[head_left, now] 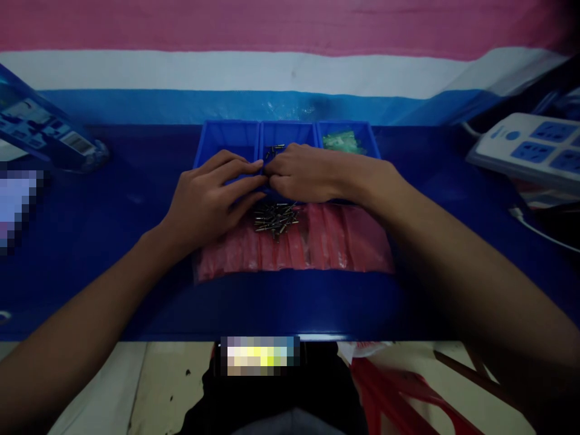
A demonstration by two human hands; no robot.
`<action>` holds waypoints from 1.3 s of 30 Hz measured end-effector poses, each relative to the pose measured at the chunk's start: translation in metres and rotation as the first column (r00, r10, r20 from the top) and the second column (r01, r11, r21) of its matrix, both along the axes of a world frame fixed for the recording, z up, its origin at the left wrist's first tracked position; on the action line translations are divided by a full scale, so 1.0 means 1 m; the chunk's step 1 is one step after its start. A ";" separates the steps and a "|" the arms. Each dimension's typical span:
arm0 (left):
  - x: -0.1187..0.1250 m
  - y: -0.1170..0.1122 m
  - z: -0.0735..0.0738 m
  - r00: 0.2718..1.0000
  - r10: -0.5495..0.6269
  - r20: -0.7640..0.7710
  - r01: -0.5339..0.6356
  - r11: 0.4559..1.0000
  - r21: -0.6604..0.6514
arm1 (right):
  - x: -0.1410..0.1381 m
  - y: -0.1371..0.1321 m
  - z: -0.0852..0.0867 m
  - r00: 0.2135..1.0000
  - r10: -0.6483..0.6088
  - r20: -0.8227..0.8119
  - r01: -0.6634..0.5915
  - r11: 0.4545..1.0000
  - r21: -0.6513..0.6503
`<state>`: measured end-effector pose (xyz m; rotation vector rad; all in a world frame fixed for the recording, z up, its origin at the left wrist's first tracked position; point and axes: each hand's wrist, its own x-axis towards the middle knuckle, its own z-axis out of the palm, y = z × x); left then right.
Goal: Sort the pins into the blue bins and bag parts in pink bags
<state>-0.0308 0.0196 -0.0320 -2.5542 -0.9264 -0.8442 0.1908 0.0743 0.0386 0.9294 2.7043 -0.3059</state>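
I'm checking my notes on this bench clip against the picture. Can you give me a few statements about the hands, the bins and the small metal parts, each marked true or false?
1. The left hand and the right hand meet fingertip to fingertip. True.
2. A pile of small metal pins lies on a red plastic sheet. True.
3. The blue bins stand at the near edge of the table, closest to the person. False: they stand at the far side, beyond the hands.
4. The right-hand bin holds green parts. True.
5. A white power strip lies at the left of the table. False: it lies at the right.
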 end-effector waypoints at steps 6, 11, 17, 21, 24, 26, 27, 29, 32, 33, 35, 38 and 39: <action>0.001 -0.002 0.002 1.000 -0.006 0.001 0.006 1.000 -0.010 | 0.008 0.004 0.011 0.981 -0.111 -0.159 0.104 0.993 -0.052; 0.001 -0.002 0.002 1.000 0.005 0.002 -0.005 1.000 0.009 | 0.005 -0.003 0.001 0.992 -0.062 -0.108 0.062 0.998 -0.006; 0.001 -0.001 -0.001 1.000 0.000 0.026 -0.002 0.999 0.041 | -0.002 -0.003 -0.016 0.979 -0.036 -0.199 0.024 0.998 -0.062; 0.001 0.000 -0.002 0.998 -0.004 0.061 0.003 1.000 0.011 | -0.003 -0.003 -0.010 0.969 -0.132 -0.211 0.114 0.989 -0.098; 0.000 -0.001 -0.001 0.997 -0.013 0.077 0.016 0.999 -0.032 | -0.003 -0.005 0.003 0.931 -0.302 -0.205 0.257 0.940 -0.223; 0.000 -0.002 0.000 0.996 -0.019 0.091 0.024 0.999 -0.045 | -0.002 -0.008 0.013 0.909 -0.364 -0.201 0.309 0.915 -0.261; 0.000 -0.002 0.000 0.995 -0.025 0.093 0.028 0.999 -0.033 | -0.001 -0.009 0.017 0.904 -0.377 -0.201 0.325 0.912 -0.248; 0.001 -0.002 0.000 0.995 -0.045 0.087 0.044 0.999 0.020 | 0.001 -0.010 0.024 0.901 -0.390 -0.188 0.349 0.912 -0.217; 0.002 -0.002 -0.001 0.997 -0.041 0.068 0.036 0.997 0.074 | 0.007 -0.010 0.031 0.912 -0.373 -0.169 0.328 0.913 -0.241; 0.002 -0.002 -0.001 0.997 -0.029 0.068 0.023 0.997 0.077 | 0.009 -0.010 0.034 0.918 -0.359 -0.166 0.313 0.916 -0.250; 0.003 -0.003 -0.002 0.996 0.006 0.084 -0.009 0.999 0.045 | 0.014 -0.009 0.038 0.934 -0.326 -0.149 0.286 0.927 -0.241; 0.004 -0.004 -0.002 0.994 0.007 0.112 -0.005 1.000 -0.018 | 0.021 -0.010 0.044 0.959 -0.251 -0.133 0.213 0.945 -0.248; 0.004 -0.003 -0.002 0.994 -0.014 0.109 0.016 1.000 -0.020 | 0.023 -0.010 0.046 0.966 -0.219 -0.141 0.176 0.948 -0.265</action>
